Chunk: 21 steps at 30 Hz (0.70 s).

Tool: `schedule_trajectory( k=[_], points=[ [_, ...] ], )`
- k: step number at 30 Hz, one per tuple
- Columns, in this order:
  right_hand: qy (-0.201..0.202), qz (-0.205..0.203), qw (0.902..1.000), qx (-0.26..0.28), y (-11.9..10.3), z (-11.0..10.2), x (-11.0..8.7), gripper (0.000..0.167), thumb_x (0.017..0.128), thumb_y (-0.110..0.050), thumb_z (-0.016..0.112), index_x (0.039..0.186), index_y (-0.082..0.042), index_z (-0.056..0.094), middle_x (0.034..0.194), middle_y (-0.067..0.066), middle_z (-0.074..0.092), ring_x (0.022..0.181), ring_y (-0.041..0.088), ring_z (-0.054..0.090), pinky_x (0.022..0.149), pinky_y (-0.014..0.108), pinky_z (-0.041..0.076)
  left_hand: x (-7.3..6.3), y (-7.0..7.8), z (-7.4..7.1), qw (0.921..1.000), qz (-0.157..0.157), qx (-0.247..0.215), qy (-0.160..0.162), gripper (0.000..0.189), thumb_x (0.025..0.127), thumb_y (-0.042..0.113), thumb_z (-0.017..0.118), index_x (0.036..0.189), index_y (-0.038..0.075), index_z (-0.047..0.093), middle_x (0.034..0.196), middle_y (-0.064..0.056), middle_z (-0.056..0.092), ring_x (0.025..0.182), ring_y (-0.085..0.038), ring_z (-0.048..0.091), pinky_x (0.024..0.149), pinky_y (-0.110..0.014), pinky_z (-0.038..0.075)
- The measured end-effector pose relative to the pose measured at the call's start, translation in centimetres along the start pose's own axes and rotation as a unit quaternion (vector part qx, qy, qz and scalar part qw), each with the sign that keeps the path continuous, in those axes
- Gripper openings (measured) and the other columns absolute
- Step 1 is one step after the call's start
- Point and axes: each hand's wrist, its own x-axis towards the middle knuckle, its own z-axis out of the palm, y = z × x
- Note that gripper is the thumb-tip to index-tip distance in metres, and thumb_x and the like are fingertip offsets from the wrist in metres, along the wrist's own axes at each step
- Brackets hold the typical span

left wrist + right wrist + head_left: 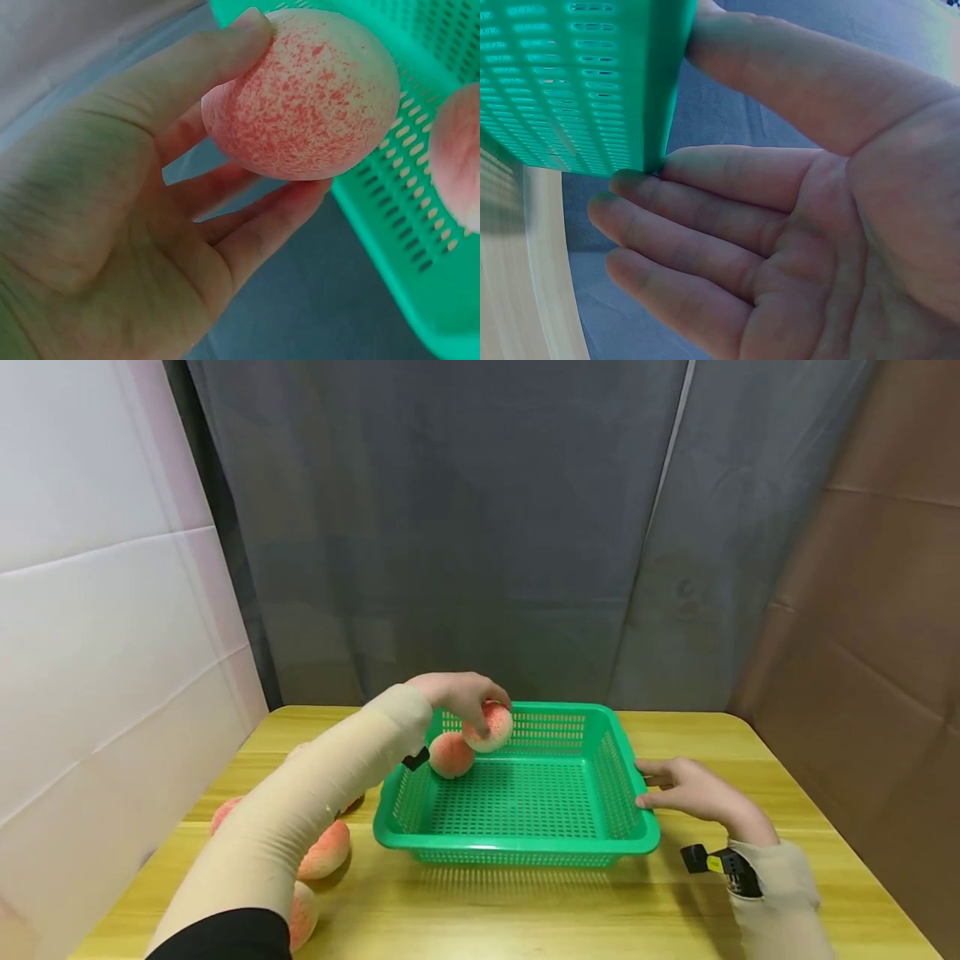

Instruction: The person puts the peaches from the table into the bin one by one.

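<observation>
My left hand (463, 695) holds a pink-and-cream peach (491, 727) between thumb and fingertips, over the back left part of a green plastic basket (517, 842). The left wrist view shows the thumb pressed on the side of this peach (307, 97), with fingers behind and under it. Another peach (452, 755) lies inside the basket at its left side. At the basket's right rim, my right hand (686, 789) touches the edge with thumb and fingertips. Its fingers (697, 255) are nearly straight in the right wrist view, beside the perforated wall.
Several more peaches (327, 850) lie on the wooden table (465, 918) left of the basket, partly hidden by my left sleeve (300, 797). A grey curtain (450, 527) hangs behind the table, with a white sheet (112, 610) at left and a brown one (870, 627) at right.
</observation>
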Motion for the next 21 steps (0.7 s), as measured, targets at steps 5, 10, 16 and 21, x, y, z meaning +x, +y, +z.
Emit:
schedule_trajectory(
  k=[5,10,16,21],
  points=[
    [0.002,-0.003,1.0,0.001,0.0,0.1,0.1,0.07,0.089,-0.019,0.071,0.137,0.02,0.038,0.134,0.036,0.046,0.112,0.043,0.058,0.084,0.037,0.053,1.0,0.9,1.1,0.9995,-0.01,0.03,-0.007,0.053,0.08,0.015,0.074,0.131,0.023,0.059,0.117,0.006,0.057,0.105,-0.017,0.049,0.082,-0.032,0.046],
    [-0.001,-0.008,1.0,0.005,0.2,0.1,-0.2,0.07,0.089,-0.019,0.071,0.137,0.019,0.037,0.133,0.035,0.048,0.112,0.043,0.058,0.083,0.034,0.053,1.8,1.4,1.8,0.9989,-0.003,0.047,-0.005,0.054,0.08,0.015,0.074,0.132,0.019,0.06,0.117,0.007,0.057,0.103,-0.017,0.05,0.08,-0.031,0.046],
    [0.0,-0.004,0.9999,0.009,-0.1,0.2,-0.2,0.07,0.089,-0.02,0.071,0.137,0.019,0.037,0.133,0.035,0.047,0.113,0.043,0.058,0.084,0.036,0.053,2.6,1.7,2.3,0.9965,-0.003,0.084,0.001,0.051,0.08,0.017,0.074,0.129,0.021,0.062,0.119,0.006,0.057,0.104,-0.015,0.05,0.083,-0.03,0.046],
    [0.0,-0.002,0.9999,0.011,-0.2,0.4,-0.2,0.071,0.09,-0.02,0.071,0.137,0.019,0.037,0.134,0.036,0.046,0.112,0.043,0.058,0.084,0.035,0.053,2.7,1.8,2.9,0.996,-0.006,0.089,-0.006,0.051,0.081,0.018,0.075,0.13,0.023,0.061,0.119,0.007,0.057,0.105,-0.014,0.049,0.083,-0.031,0.047]
  ],
)
